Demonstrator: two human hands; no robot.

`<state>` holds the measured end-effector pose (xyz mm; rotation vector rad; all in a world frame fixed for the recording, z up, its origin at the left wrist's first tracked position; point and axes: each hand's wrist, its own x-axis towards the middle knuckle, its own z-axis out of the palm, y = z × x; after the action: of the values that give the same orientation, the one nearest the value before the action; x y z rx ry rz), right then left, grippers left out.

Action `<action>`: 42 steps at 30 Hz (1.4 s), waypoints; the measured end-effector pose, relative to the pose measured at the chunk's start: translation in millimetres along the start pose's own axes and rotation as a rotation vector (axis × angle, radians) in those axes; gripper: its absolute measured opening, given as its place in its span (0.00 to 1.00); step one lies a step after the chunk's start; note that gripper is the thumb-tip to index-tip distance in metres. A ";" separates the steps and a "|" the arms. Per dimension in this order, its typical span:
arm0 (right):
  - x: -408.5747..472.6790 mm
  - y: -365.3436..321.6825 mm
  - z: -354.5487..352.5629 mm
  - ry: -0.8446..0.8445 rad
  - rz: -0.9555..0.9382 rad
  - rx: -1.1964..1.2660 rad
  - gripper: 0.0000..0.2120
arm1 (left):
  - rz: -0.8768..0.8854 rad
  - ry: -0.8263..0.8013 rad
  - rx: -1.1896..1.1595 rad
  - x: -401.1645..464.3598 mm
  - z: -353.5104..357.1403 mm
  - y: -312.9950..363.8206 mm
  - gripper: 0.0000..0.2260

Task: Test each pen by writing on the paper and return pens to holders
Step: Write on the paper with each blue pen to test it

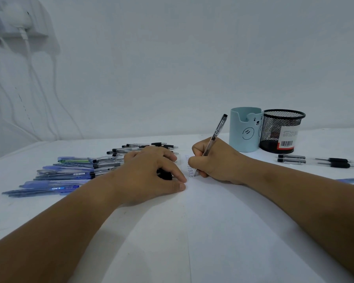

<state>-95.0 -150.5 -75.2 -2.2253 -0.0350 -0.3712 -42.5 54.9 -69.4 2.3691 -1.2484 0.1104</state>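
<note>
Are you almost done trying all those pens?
Not nearly. Done: a short column of test words on the paper, and two pens set aside right of the holders. In hand: the right hand grips a pen, tip on the paper; the left hand rests there. Left: the big pile of pens, and both holders, the blue cup and mesh cup, show no pens.

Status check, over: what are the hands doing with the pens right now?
Right hand grips clear pen, tip on paper. Left hand rests beside the writing, over a black object. Pen pile waiting left; both holders unobstructed.
</note>
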 end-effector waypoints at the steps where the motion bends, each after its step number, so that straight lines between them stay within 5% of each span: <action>1: 0.5 0.7 -0.1 0.005 0.006 0.013 0.16 | -0.001 0.001 0.000 -0.2 -0.2 0.0 0.07; 10: -1.0 -1.4 0.0 0.023 -0.038 -0.042 0.14 | 0.000 0.005 -0.001 -0.9 -0.7 1.6 0.07; 17: -0.1 -2.6 -4.5 0.192 -0.037 0.193 0.29 | -0.024 0.016 0.011 -1.7 0.1 3.3 0.08; 22: 0.4 -11.7 -16.2 0.266 -0.076 0.318 0.21 | -0.053 0.047 0.015 -3.1 3.3 7.4 0.06; 26: -4.8 -5.3 -16.5 0.304 -0.111 0.142 0.12 | -0.051 0.046 0.015 -3.6 4.0 6.9 0.06; 36: -8.7 -2.8 -16.5 0.278 -0.153 -0.101 0.12 | -0.053 0.051 0.038 -3.6 5.4 8.3 0.04; 42: -12.1 -21.7 -42.9 0.175 -0.121 -0.207 0.09 | 0.102 0.226 -0.026 3.5 8.9 14.7 0.12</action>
<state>-120.7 -168.4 -36.8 -2.3917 -0.0394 -0.6614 -53.5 41.3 -71.1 2.1995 -1.2516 0.3815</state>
